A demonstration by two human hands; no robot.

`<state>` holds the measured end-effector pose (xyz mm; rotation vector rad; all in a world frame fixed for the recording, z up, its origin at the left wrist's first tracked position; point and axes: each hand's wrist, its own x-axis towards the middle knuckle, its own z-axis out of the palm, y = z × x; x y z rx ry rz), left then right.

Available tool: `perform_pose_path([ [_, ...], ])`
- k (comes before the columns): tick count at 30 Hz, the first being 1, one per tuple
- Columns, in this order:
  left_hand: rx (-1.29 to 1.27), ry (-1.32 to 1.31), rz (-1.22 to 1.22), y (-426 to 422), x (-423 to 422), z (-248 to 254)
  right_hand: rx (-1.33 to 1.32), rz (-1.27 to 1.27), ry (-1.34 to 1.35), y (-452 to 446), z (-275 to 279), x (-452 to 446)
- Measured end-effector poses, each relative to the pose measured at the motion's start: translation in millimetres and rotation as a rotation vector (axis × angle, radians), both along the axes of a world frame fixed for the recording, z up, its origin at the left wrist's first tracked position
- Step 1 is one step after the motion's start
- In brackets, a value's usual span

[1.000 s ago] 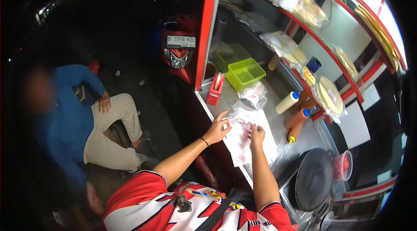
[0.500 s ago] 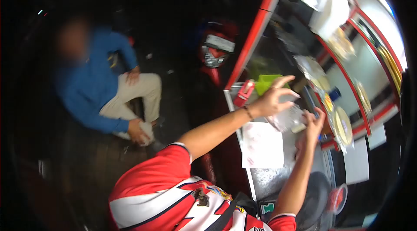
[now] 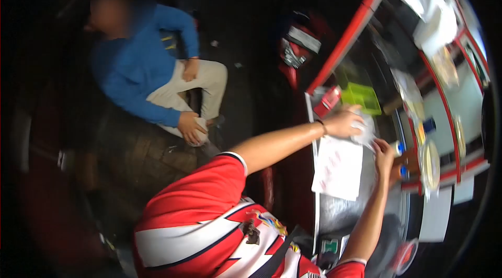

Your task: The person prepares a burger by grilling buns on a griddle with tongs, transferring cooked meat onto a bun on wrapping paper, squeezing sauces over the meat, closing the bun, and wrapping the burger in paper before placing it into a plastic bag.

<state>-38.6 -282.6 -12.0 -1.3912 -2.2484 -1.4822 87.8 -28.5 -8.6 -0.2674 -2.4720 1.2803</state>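
Note:
My left hand [image 3: 343, 122] is closed around a clear plastic bag [image 3: 364, 129] above the back end of a printed white paper sheet [image 3: 338, 169]. To the right of the sheet, my right hand [image 3: 384, 153] pinches the other side of the same bag between its fingertips. The sheet lies on the metal counter [image 3: 337, 216]. Just behind my left hand are a green plastic basket [image 3: 362, 98] and a red tape dispenser [image 3: 328, 101].
Bottles with blue caps [image 3: 399, 148] stand right of my right hand. A dark round pan [image 3: 384, 239] is at the near end, beside a red-filled tub [image 3: 405, 256]. A person in blue [image 3: 144, 69] sits at the left. Red-framed shelves hold bagged flat rounds [image 3: 430, 165].
The view has swung left. My hands have left the paper sheet and taken hold of the plastic bag. Over the last half second my left hand has closed on it.

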Motion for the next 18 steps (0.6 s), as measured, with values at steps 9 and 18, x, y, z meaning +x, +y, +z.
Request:
perform_pose_path([
  [9,-0.237,-0.172,-0.019,-38,35,-104,0.070,-0.050,-0.309,-49,-57,53],
  [18,-0.144,-0.032,0.158,-110,86,-34,0.289,-0.008,-0.074,-86,49,111],
])
